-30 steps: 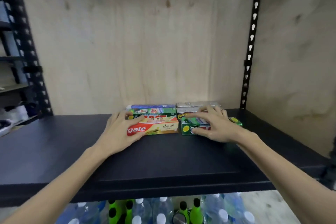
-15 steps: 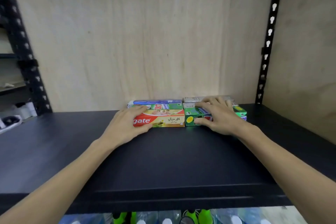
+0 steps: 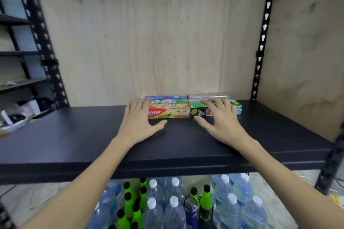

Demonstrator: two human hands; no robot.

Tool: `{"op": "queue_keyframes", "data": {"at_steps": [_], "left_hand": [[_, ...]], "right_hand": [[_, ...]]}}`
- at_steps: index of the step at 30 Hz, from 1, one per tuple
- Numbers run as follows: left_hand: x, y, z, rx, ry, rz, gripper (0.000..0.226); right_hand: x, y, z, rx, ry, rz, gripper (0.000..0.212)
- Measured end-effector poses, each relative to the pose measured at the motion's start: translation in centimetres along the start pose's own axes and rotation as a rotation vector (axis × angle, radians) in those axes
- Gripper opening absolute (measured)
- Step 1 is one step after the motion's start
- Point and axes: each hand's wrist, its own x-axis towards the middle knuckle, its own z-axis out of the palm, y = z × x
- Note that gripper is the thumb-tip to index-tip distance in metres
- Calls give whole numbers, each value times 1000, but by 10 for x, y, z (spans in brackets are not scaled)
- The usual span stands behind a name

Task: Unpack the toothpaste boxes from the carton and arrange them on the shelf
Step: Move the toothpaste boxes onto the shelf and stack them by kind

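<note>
A person's left hand (image 3: 138, 121) lies flat, fingers straight, over the left end of a red-and-yellow toothpaste box (image 3: 170, 110) lettered "gate" (the rest covered). The right hand (image 3: 219, 119), fingers spread and relaxed, rests on a green toothpaste box (image 3: 200, 110) just beside it. Both boxes lie lengthwise, left to right, on the black shelf (image 3: 83, 135), more boxes behind them. Below stand water bottles (image 3: 174, 208) and green bottles (image 3: 130, 202).

You have a black shelf (image 3: 74, 135) in front of you, backed by a plywood wall. On it, near the back, lie a red and yellow toothpaste box (image 3: 173, 112) and a green toothpaste box (image 3: 200, 110) side by side, touching. Behind them lie a blue-topped box (image 3: 165, 97) and a silver box (image 3: 208, 95).
</note>
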Motion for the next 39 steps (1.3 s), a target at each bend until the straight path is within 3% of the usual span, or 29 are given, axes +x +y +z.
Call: {"op": "queue_keyframes", "data": {"at_steps": [5, 9, 14, 19, 27, 39], "left_hand": [[-41, 29, -27, -106, -28, 36, 78], [-89, 48, -40, -215, -35, 22, 69], [-168, 51, -35, -239, 124, 60, 62], [-256, 53, -6, -352, 124, 25, 61], [-363, 35, 75, -348, -130, -280, 61], [-495, -8, 179, -276, -587, -507, 56]], "right_hand": [[-36, -47, -29, 154, 80, 5, 44], [-77, -88, -35, 173, 66, -112, 40], [-127, -126, -30, 213, 156, -19, 44], [-203, -148, -5, 316, 105, 84, 48], [-330, -153, 77, 342, -134, 325, 55], [-483, -139, 175, 267, -631, 589, 60]]}}
